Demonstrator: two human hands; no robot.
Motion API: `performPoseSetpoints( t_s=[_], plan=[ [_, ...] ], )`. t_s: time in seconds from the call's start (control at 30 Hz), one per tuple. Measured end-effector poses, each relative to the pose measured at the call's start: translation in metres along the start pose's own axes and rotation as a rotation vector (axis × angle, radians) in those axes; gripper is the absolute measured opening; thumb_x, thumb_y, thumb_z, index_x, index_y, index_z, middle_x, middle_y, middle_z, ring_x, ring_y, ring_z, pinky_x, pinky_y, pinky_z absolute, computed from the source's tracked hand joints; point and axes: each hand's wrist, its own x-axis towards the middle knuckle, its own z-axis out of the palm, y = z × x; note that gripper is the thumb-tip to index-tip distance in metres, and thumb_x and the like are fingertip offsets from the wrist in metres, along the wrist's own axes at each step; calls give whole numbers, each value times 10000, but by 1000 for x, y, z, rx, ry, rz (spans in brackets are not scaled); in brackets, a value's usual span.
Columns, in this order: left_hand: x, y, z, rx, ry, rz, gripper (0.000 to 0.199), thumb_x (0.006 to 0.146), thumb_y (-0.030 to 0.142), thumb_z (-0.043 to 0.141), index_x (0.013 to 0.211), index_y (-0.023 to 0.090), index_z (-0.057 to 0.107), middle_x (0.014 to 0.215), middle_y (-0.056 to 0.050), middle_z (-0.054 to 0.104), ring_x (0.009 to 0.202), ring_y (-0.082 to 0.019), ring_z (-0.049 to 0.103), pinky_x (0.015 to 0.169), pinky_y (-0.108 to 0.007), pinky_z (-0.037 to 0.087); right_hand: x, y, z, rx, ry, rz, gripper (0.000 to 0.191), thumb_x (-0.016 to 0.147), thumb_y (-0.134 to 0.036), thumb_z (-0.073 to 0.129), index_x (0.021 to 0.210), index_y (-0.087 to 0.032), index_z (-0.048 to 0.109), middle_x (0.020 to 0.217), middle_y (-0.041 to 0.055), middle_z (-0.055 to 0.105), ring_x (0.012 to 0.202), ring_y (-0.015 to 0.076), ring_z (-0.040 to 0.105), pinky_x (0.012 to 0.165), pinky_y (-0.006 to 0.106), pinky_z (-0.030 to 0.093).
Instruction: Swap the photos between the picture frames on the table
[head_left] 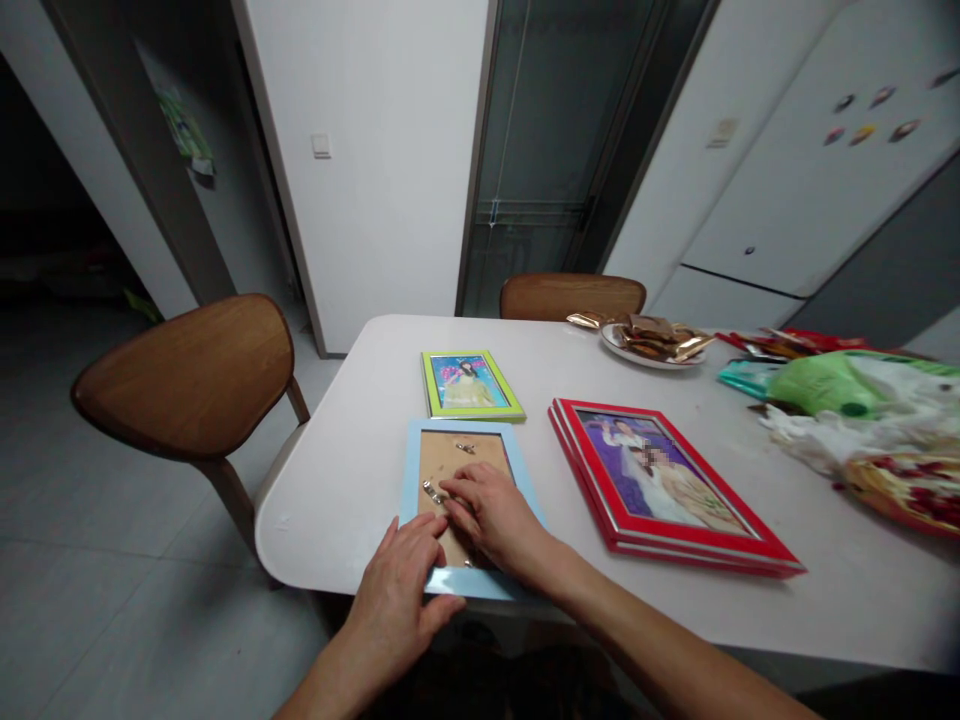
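Note:
A light blue picture frame (413,455) lies on the table near its front edge, with a brown backing board (442,455) showing inside it. Small metal hangers sit on the board, one (465,448) near the top and another (433,491) at the left. My left hand (401,580) grips the frame's lower left corner, its thumb along the front edge. Bent over the board is my right hand (495,515), its thumb and fingertips closed at the end of the left hanger. Part of the board's lower right is hidden beneath that hand.
Behind the blue frame lies a green picture frame (511,405). Red picture frames (585,480) are stacked to the right. A plate (611,342) of gold-wrapped packets, plastic bags (832,385) and a dish of red pieces (911,490) fill the table's right. Wooden chairs (195,375) stand around.

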Motion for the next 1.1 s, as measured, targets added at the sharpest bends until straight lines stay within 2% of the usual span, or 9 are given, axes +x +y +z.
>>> performPoseSetpoints(
  t_s=[0.17, 0.43, 0.57, 0.67, 0.73, 0.83, 1.1],
  plan=[
    [0, 1, -1, -14, 2, -8, 262, 630, 181, 646, 844, 188, 495, 1155, -95, 532, 1123, -240, 430, 982, -495, 259, 26, -7, 12, -37, -36, 28, 178, 765, -181, 494, 731, -171, 669, 718, 44, 601, 740, 142, 504, 696, 257, 366],
    [0, -2, 2, -8, 11, -1, 268, 630, 198, 646, 858, 186, 506, 1119, -103, 550, 1095, -251, 454, 972, -495, 274, 24, -9, 13, 59, -44, 8, 160, 741, -183, 513, 704, -193, 669, 726, 16, 638, 740, 130, 527, 700, 235, 359],
    [0, -1, 1, -25, 3, -12, 243, 636, 201, 643, 831, 191, 498, 1138, -99, 543, 1105, -250, 448, 973, -501, 269, 31, 8, 9, 44, 3, 116, 181, 744, -177, 482, 773, -178, 661, 766, 27, 657, 732, 126, 559, 687, 212, 371],
    [-1, -2, 1, -33, -11, -22, 232, 631, 195, 647, 807, 192, 495, 1167, -101, 526, 1120, -254, 433, 973, -509, 261, 37, 28, 4, -99, 70, 279, 228, 749, -206, 473, 906, -181, 636, 829, 53, 660, 752, 154, 575, 664, 230, 374],
    [-1, -2, 1, -36, -9, -26, 247, 631, 187, 642, 827, 194, 492, 1171, -103, 524, 1124, -253, 430, 973, -512, 259, 42, 41, 3, -181, 75, 328, 213, 749, -213, 475, 872, -177, 645, 819, 67, 660, 750, 169, 577, 653, 238, 368],
    [-1, -2, 1, -40, -10, -27, 249, 639, 189, 634, 840, 196, 487, 1167, -106, 527, 1125, -252, 430, 972, -515, 260, 49, 52, 6, -212, 81, 318, 209, 764, -199, 450, 780, -165, 656, 804, 77, 654, 768, 168, 568, 667, 232, 358],
    [1, -2, 0, -30, -42, -36, 256, 638, 185, 645, 843, 183, 491, 1166, -112, 525, 1129, -251, 425, 974, -512, 258, 64, 58, 20, -192, 152, 341, 197, 766, -198, 460, 873, -174, 624, 839, 44, 654, 785, 144, 565, 670, 207, 353]
  ],
)
